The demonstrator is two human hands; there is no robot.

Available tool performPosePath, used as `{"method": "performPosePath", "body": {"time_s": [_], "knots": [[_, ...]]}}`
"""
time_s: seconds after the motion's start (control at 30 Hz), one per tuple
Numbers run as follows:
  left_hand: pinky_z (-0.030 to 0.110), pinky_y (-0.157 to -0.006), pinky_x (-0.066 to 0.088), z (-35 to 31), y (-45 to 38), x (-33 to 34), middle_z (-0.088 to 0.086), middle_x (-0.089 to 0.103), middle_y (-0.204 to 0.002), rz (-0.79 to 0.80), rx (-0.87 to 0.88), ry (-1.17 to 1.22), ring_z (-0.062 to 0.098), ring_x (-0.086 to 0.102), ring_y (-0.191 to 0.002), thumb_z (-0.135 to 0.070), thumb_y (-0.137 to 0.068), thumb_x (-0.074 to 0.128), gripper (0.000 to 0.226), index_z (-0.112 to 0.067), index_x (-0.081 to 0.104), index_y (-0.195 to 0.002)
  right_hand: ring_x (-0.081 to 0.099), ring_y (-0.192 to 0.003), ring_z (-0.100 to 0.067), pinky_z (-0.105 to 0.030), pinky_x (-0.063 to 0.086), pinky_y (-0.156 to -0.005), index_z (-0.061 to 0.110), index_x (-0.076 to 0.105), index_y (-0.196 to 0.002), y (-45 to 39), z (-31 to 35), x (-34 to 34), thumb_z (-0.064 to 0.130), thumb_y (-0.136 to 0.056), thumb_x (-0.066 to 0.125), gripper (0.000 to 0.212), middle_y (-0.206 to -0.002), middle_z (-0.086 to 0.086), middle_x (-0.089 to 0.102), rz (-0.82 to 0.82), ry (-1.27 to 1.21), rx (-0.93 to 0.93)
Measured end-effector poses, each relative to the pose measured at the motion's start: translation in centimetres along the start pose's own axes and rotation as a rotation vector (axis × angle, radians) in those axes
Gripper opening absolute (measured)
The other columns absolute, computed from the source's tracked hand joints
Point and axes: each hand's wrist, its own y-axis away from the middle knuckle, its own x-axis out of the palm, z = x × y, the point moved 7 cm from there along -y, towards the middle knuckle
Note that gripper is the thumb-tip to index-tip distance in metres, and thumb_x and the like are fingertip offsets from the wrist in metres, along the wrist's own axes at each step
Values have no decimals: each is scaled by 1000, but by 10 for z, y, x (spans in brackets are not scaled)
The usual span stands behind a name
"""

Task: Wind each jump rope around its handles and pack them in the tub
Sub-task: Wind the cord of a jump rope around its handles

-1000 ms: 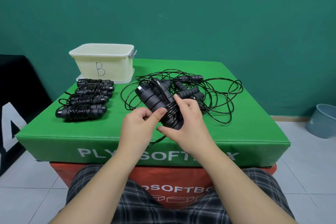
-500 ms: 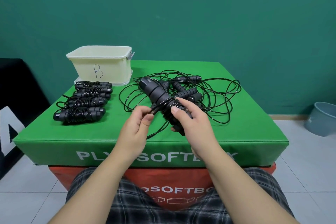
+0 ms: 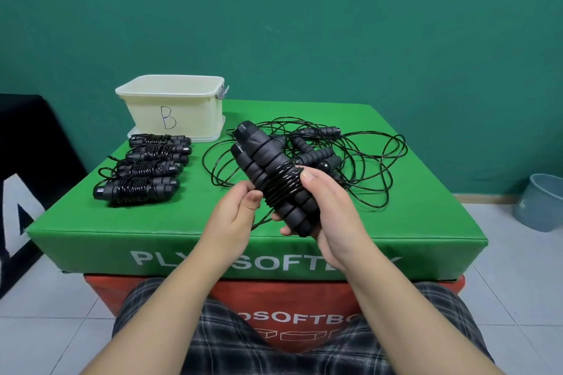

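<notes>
Sitting behind four wound ropes (image 3: 143,167) (all outside), tub (image 3: 173,114).

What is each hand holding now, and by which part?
Right hand grips the jump rope's paired handles at their lower half. Left hand pinches its loose cord.

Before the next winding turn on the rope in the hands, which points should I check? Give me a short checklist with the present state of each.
1. Right hand grips the paired handles firmly: ok.
2. Left hand pinches the loose cord: ok.
3. Coils sit side by side on the handles: ok.
4. Remaining cord is free of the unwound pile: cannot tell.
5. Four wound ropes lie beside the tub, not yet packed: not ok.
6. Tub has room inside: cannot tell.
</notes>
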Motion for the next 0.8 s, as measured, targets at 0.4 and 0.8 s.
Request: {"method": "performPosePath", "body": {"time_s": [0.4, 0.8], "knots": [[14, -47, 27, -4, 0, -4, -13, 45, -49, -51, -29, 50, 0, 36, -46, -52, -92, 40, 38, -22, 51, -71, 63, -55, -28, -25, 47, -44, 8, 56, -112, 3, -2, -1, 26, -100, 42, 25, -83, -16, 69, -2, 14, 31], [27, -46, 17, -4, 0, -13, -10, 32, -42, -206, -193, 140, 6, 24, -42, -68, -70, 55, 45, -25, 54, -55, 41, -115, 6, -2, 24, -98, 34, 49, -132, -3, 25, 11, 35, -91, 50, 41, -126, 7, 50, -8, 799, -383]]}}
